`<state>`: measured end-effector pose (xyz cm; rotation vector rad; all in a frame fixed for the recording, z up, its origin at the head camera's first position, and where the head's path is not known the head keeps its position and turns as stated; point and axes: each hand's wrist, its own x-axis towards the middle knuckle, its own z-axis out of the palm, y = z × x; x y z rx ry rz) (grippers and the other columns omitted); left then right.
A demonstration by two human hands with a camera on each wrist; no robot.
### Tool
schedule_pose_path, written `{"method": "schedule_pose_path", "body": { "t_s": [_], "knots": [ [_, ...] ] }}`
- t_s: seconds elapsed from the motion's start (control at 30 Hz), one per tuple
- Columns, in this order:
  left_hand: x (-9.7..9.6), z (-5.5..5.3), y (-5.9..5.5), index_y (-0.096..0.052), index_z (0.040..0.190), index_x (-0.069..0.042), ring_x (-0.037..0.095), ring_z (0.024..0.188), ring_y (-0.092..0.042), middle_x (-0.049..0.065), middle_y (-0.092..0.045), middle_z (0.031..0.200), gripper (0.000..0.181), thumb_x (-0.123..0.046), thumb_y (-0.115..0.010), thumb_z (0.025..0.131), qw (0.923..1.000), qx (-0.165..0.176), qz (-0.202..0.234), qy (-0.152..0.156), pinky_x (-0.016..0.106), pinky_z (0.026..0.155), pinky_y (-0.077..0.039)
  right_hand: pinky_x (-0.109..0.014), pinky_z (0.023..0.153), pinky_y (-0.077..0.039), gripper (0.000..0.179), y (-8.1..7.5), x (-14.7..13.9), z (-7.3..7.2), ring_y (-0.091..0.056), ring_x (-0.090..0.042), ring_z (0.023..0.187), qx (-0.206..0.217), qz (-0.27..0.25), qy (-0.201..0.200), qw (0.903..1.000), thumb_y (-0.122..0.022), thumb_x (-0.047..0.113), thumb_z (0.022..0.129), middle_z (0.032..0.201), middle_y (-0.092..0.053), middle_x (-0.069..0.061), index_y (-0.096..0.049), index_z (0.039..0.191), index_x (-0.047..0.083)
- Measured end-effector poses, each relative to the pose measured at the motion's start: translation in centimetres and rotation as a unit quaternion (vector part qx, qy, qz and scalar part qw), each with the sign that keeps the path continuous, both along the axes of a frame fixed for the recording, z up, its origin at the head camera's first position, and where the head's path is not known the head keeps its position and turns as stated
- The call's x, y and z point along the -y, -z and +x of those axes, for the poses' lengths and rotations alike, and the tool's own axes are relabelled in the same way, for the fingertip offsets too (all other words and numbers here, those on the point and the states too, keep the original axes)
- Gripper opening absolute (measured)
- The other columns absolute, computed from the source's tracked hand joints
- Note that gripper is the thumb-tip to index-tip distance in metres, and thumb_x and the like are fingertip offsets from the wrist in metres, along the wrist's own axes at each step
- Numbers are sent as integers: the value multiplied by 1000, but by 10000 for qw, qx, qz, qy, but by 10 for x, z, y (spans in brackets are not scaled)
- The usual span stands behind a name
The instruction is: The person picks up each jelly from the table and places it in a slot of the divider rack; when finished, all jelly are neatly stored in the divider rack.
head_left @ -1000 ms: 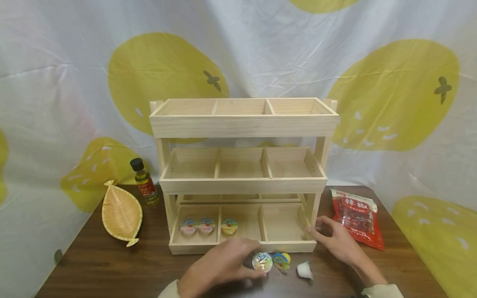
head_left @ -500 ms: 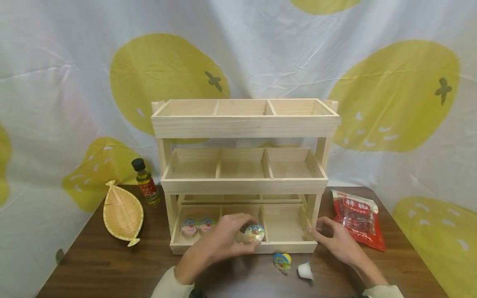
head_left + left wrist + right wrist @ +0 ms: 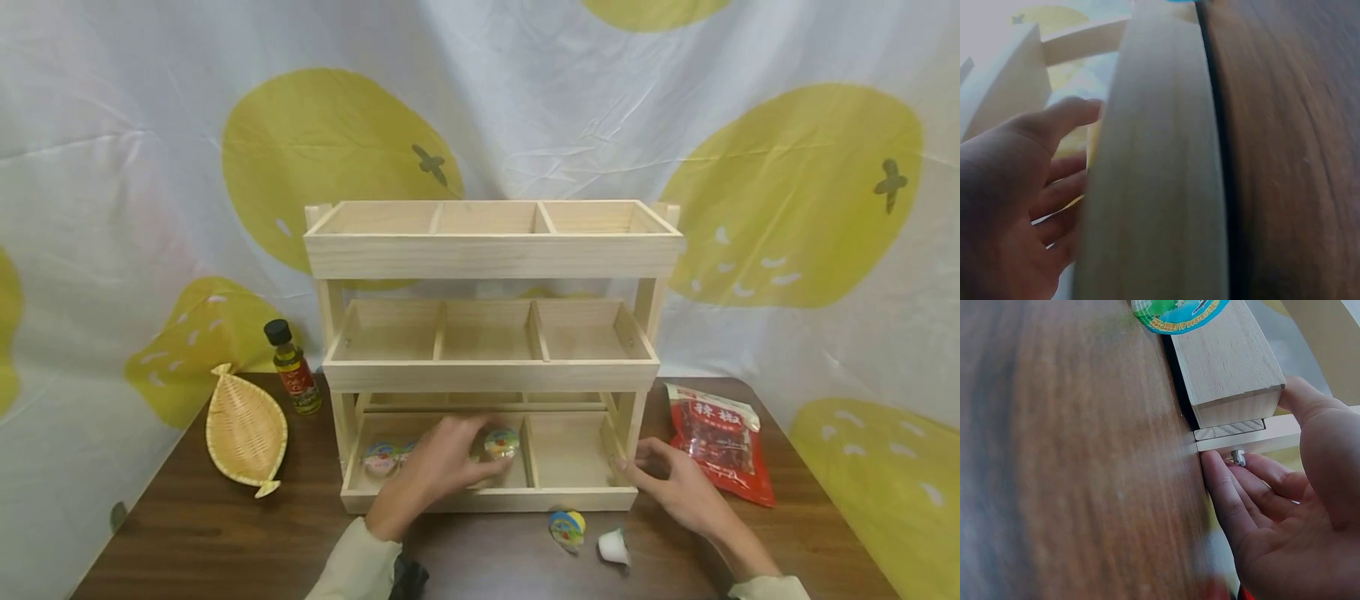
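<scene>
Currently pinching a small lidded cup (image 3: pixel 501 444) between the curled thumb and fingers of the left hand (image 3: pixel 435 462), just below centre of the head view, and holding it inside the middle bottom compartment (image 3: pixel 517 477) of a wooden rack (image 3: pixel 491 377), leaving contact with the compartment floor unclear. Gripping the rack's lower right end with the right hand (image 3: pixel 678 487), at lower right of the head view, with bent fingers against the side board (image 3: pixel 1275 439) and just beside a silver screw (image 3: pixel 1239 457), near the middle of the right wrist view. Showing pink cups (image 3: pixel 381 460) in the bottom left compartment (image 3: pixel 393 427), one partly covered by the left hand. Also showing, at lower right of centre, a blue-lidded cup (image 3: pixel 567 528) near a tipped white cup (image 3: pixel 613 547) on the dark table (image 3: pixel 187 533). Including, at middle left, a woven basket (image 3: pixel 247 429) beside an upright bottle (image 3: pixel 295 369), and, at middle right, a red bag (image 3: pixel 720 446).
</scene>
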<state>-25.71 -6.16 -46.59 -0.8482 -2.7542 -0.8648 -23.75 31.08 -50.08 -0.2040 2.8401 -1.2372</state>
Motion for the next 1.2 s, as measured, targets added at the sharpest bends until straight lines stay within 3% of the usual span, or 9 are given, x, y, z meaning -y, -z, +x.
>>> {"method": "schedule_pose_path", "body": {
  "t_s": [0.27,0.63,0.93,1.2],
  "knots": [
    [5,-8,15,-74,134,-10,25,110,-77,6,-81,121,53,-40,-87,92,9996,211,-164,69,44,99,-63,-41,99,-59,41,0,-1,0,-75,-30,120,-26,-39,-18,10000,-72,46,104,119,-80,-5,-71,124,11],
    [7,-11,20,-75,131,-11,22,104,-77,4,-82,117,57,-44,-89,88,9990,324,-321,38,41,95,-64,-46,101,-58,42,0,0,0,-74,-30,120,30,-59,26,10000,-72,48,103,120,-79,-6,-71,124,12],
    [11,-9,18,-74,133,-10,10,95,-73,2,-81,117,52,-42,-85,94,9978,447,-277,404,32,89,-63,-49,102,-58,41,0,-1,0,-74,-32,120,27,-73,5,10000,-71,47,104,120,-79,-7,-70,124,12],
    [12,-9,19,-74,133,-9,16,101,-76,5,-81,120,54,-42,-86,93,9978,391,-265,456,37,93,-64,-44,100,-58,41,0,-1,-1,-75,-30,118,30,-73,-5,10000,-71,47,104,119,-79,-6,-71,124,12]
  ]
}}
